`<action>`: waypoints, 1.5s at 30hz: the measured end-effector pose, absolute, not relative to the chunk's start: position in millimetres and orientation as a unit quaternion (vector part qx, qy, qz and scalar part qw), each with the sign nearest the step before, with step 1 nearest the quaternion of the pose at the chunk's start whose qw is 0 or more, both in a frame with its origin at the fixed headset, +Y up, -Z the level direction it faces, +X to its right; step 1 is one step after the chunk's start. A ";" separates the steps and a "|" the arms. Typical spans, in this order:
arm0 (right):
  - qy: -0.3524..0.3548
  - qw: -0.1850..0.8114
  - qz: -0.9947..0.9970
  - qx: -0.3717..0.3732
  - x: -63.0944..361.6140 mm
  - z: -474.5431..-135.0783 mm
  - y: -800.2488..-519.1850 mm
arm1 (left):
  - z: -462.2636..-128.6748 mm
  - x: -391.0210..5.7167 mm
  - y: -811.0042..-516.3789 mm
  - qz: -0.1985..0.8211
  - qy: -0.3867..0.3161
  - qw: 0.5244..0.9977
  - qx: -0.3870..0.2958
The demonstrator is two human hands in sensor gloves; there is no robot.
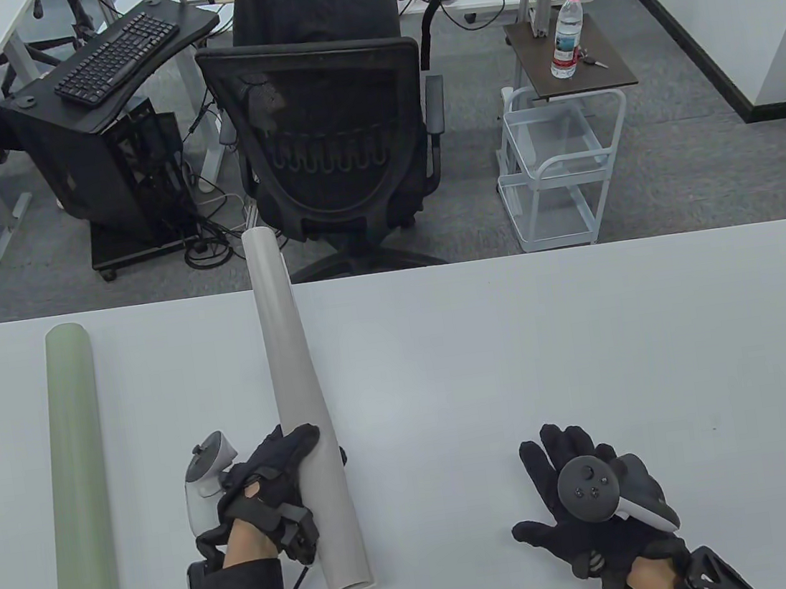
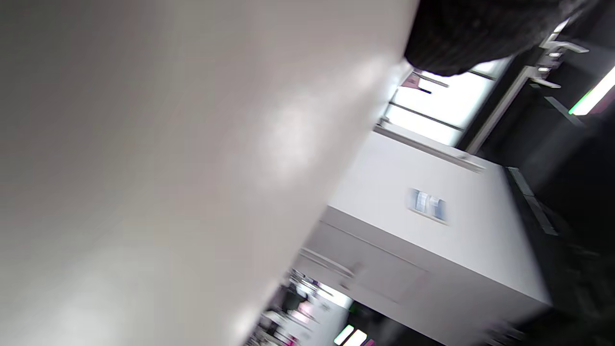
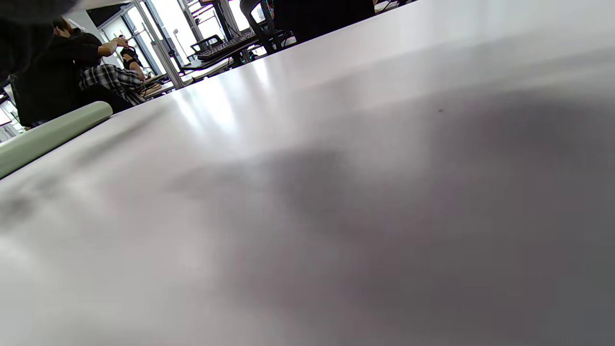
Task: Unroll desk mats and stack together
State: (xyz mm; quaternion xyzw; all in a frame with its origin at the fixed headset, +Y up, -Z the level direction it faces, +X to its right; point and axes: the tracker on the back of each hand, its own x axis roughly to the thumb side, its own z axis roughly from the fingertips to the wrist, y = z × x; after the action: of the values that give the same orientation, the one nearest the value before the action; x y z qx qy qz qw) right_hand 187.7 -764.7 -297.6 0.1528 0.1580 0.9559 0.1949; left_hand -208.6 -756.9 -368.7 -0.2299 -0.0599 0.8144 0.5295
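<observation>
— Hands first: what is held by the left hand (image 1: 267, 492)?
— The grey rolled mat (image 1: 303, 407) is gripped near its close end, fingers wrapped around it; the roll is tilted, its far end carried past the tabletop (image 1: 518, 365) edge.
— And to the left of that hand?
— A green rolled mat (image 1: 78, 488) is laid flat there, well apart from it.
— The right hand (image 1: 586, 500)?
— It is spread open, nothing held, just above the tabletop or resting on it, well right of the grey roll.

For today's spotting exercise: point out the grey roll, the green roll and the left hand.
grey roll (image 1: 290, 366), table view, middle of the tube.
green roll (image 1: 80, 488), table view, middle of the tube.
left hand (image 1: 275, 494), table view, gloved back.
</observation>
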 end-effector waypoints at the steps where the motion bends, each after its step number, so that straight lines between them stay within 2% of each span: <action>1: 0.162 0.206 0.952 0.158 186.7 -297.1 -765.3 | -366.8 -199.0 -757.1 0.823 -0.077 0.514 -0.228; 7: 0.190 0.294 0.914 0.204 173.2 -288.8 -757.0 | -361.3 -150.8 -759.6 0.829 -0.139 0.502 -0.201; 13: 0.185 0.490 0.818 0.237 154.1 -293.2 -719.2 | -355.8 -122.5 -760.1 0.789 -0.133 0.556 -0.226; 15: 0.184 0.525 0.803 0.215 146.1 -303.9 -708.8 | -354.7 -115.7 -760.7 0.774 -0.129 0.574 -0.234; 19: 0.135 0.559 0.802 0.162 130.1 -335.7 -697.2 | -354.4 -101.7 -758.2 0.760 -0.113 0.596 -0.232; 21: 0.156 0.579 0.788 0.142 121.8 -348.1 -698.9 | -354.3 -97.9 -755.1 0.751 -0.115 0.606 -0.236; 22: 0.161 0.584 0.787 0.118 117.6 -355.3 -701.2 | -354.6 -99.9 -753.1 0.749 -0.103 0.614 -0.225; 25: 0.184 0.609 0.764 0.105 105.0 -369.8 -711.3 | -358.1 -106.7 -748.9 0.748 -0.108 0.614 -0.229; 32: 0.303 0.703 0.632 0.125 66.5 -388.8 -741.6 | -356.7 -124.1 -725.7 0.720 -0.157 0.645 -0.203; 34: 0.325 0.725 0.594 0.127 57.1 -389.4 -749.2 | -354.2 -130.4 -726.9 0.752 -0.170 0.597 -0.222; 35: 0.334 0.733 0.579 0.126 55.2 -389.3 -751.4 | -353.5 -132.9 -728.1 0.758 -0.171 0.589 -0.223; 39: 0.341 0.743 0.563 0.122 54.4 -386.1 -752.6 | -358.3 -149.2 -732.3 0.761 -0.135 0.600 -0.207; 42: 0.348 0.731 0.574 0.127 57.2 -378.1 -745.5 | -365.5 -160.9 -738.5 0.757 -0.110 0.605 -0.222; 45: 0.337 0.711 0.602 0.135 64.0 -365.4 -737.6 | -371.1 -162.6 -748.5 0.773 -0.102 0.566 -0.268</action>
State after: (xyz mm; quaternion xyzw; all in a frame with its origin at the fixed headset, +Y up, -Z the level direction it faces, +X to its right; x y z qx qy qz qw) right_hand 64.0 -737.6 -365.4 0.1345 0.3367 0.6019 0.7115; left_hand -162.6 -748.5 -371.1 -0.2680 -0.1024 0.7725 0.5665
